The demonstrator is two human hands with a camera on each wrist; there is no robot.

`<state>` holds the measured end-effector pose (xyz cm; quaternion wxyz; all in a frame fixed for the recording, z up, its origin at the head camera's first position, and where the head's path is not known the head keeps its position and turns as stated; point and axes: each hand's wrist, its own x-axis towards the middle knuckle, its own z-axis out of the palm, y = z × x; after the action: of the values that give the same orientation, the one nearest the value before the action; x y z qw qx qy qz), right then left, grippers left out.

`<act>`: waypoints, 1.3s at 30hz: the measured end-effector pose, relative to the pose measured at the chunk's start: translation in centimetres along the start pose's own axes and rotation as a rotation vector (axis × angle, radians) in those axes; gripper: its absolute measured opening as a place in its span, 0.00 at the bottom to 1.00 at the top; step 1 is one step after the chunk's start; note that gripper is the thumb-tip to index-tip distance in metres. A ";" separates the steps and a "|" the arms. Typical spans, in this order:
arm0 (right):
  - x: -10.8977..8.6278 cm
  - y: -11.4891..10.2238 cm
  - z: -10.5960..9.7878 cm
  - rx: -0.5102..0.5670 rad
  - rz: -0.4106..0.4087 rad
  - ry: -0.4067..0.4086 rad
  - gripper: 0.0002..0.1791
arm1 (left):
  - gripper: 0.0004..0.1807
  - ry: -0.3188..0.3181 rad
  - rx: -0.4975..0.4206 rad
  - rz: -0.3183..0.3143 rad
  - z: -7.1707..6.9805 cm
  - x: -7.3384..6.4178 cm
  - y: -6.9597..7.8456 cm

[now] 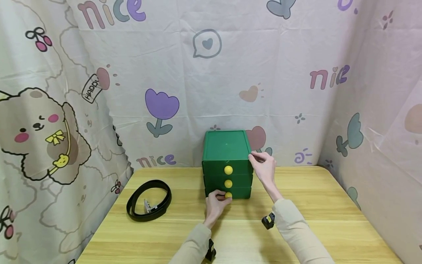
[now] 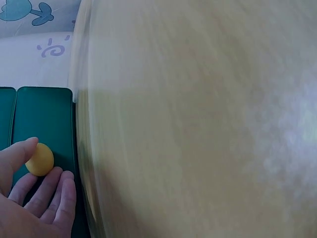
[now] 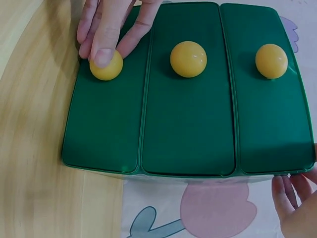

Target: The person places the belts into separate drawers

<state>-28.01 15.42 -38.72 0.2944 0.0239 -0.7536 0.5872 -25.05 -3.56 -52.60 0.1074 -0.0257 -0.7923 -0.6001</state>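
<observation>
A green box of drawers stands at the back middle of the table, its three drawer fronts each bearing a round yellow knob. All three drawers look closed. My left hand is at the lowest drawer and pinches its knob between thumb and fingers; the left wrist view shows the thumb on one side of it. With my right hand I grip the box's upper right front corner, fingers against the side wall. The middle knob and the top knob are untouched.
A coiled black belt with a silver buckle lies on the left of the wooden table. Printed cloth hangs close behind the box and on both sides.
</observation>
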 end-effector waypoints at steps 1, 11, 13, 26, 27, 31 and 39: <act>0.0 0.0 0.0 -0.001 0.001 -0.002 0.11 | 0.16 -0.002 0.006 -0.001 0.0 0.0 0.0; 0.0 0.1 0.2 0.024 -0.018 0.002 0.11 | 0.14 -0.008 0.041 0.023 -0.2 0.2 0.0; 0.0 0.2 0.2 0.027 -0.018 0.004 0.11 | 0.14 -0.009 0.040 0.023 -0.2 0.2 0.0; 0.0 0.1 0.2 0.046 -0.015 0.007 0.11 | 0.12 -0.029 0.104 0.059 -0.4 -0.1 0.0; 0.0 0.1 0.2 0.043 -0.017 0.007 0.11 | 0.12 -0.030 0.116 0.060 -0.4 -0.2 0.0; -0.1 0.1 0.1 0.039 -0.028 0.003 0.11 | 0.11 -0.036 0.146 0.048 -0.5 -0.3 0.1; -0.1 0.0 0.0 0.050 -0.034 -0.002 0.11 | 0.11 -0.063 0.151 0.050 -0.7 -0.9 0.2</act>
<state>-27.88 15.40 -38.76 0.3030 0.0447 -0.7383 0.6009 -24.02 -4.10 -52.42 0.0989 -0.0563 -0.8375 -0.5345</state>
